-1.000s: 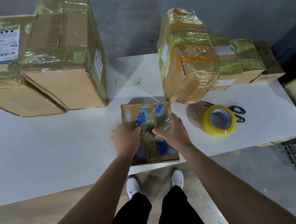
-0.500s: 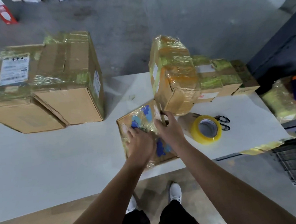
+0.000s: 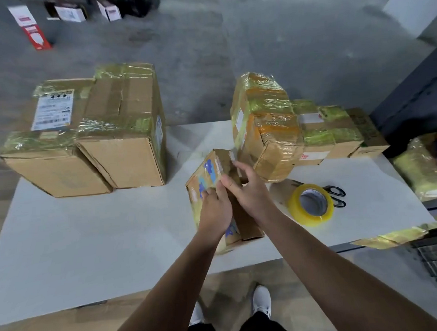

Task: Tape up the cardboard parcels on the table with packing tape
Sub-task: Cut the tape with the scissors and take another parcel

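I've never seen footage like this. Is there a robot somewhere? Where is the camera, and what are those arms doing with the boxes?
There is no robot here: these are a person's two bare arms. The camera is worn on their head and looks forward and down, which is why their shoes show below the table's edge. On the white table stand two large cardboard boxes at the left and a cluster of heavily taped parcels at the right. A yellow roll of packing tape lies near them, with black-handled scissors just behind it. The left hand and the right hand both hold a small parcel with blue print, tipped up on the table. Neither hand touches the tape roll.
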Motion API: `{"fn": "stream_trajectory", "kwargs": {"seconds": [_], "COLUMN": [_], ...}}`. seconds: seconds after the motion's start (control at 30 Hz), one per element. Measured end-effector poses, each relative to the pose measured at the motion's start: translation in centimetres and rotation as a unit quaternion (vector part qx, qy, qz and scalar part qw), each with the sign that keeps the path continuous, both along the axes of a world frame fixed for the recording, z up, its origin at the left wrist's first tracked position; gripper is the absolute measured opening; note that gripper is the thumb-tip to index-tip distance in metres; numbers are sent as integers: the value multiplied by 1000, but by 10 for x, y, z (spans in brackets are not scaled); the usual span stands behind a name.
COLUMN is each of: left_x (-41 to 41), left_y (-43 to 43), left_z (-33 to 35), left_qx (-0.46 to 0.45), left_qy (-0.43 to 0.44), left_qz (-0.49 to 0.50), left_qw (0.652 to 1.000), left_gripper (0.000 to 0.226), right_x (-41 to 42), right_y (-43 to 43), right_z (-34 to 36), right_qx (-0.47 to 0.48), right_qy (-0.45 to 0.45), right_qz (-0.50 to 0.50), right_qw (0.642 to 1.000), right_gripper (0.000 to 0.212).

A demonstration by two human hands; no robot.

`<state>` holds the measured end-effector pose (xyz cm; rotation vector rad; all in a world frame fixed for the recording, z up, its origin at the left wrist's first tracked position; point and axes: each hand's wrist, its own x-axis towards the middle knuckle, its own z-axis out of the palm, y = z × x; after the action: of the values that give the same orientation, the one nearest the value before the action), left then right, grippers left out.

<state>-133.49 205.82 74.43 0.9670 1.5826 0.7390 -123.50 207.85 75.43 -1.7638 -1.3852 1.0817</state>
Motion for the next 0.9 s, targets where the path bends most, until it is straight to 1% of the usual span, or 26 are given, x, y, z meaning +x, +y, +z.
{"fn": "stream_trajectory", "kwargs": {"seconds": [0.1,0.13,0.17,0.27,0.37,0.47,0.57,0.67,0.73,0.77,0.83,0.9], "left_x": [2,1,0,-1,-3,-8,-12,-15,-16,-17,-18,-21], "left_y": [0,0,2,3,3,1,-1,-3,-4,-4,-6,-8], "left_z": [4,5,4,5,4,-1,-2,-1,3,5,8,9], "left_qx": [6,6,7,25,41,51,49,70,77,74,56,26], "left_qy": [-16,-3,13,63,66,64,62,99,121,135,170,194], "left_qz": [-10,-9,-14,-30,21,73,101,108,98,85,58,36], "left_qw": [1000,1000,1000,997,997,994,992,987,985,984,982,980], "left_gripper": [70,72,70,52,47,46,46,39,28,26,33,46], "right_x": [-5,-6,-7,-7,-9,-10,-11,-15,-21,-25,-30,-37], "right_y": [3,4,5,6,5,5,2,1,3,4,6,7], "right_z": [-3,-5,-6,-7,-7,-10,-12,-18,-21,-23,-26,-29], "right_qx": [3,3,3,1,13,34,44,50,62,68,70,51], "right_qy": [-17,-20,-20,-13,-2,-22,-38,-27,-27,-26,-17,22], "right_qz": [-13,-12,-11,-17,-7,4,2,-19,-34,-39,-42,-41], "right_qw": [1000,1000,1000,1000,1000,999,998,998,997,997,997,998], "right_gripper": [47,46,46,42,39,37,32,25,25,26,24,18]}}
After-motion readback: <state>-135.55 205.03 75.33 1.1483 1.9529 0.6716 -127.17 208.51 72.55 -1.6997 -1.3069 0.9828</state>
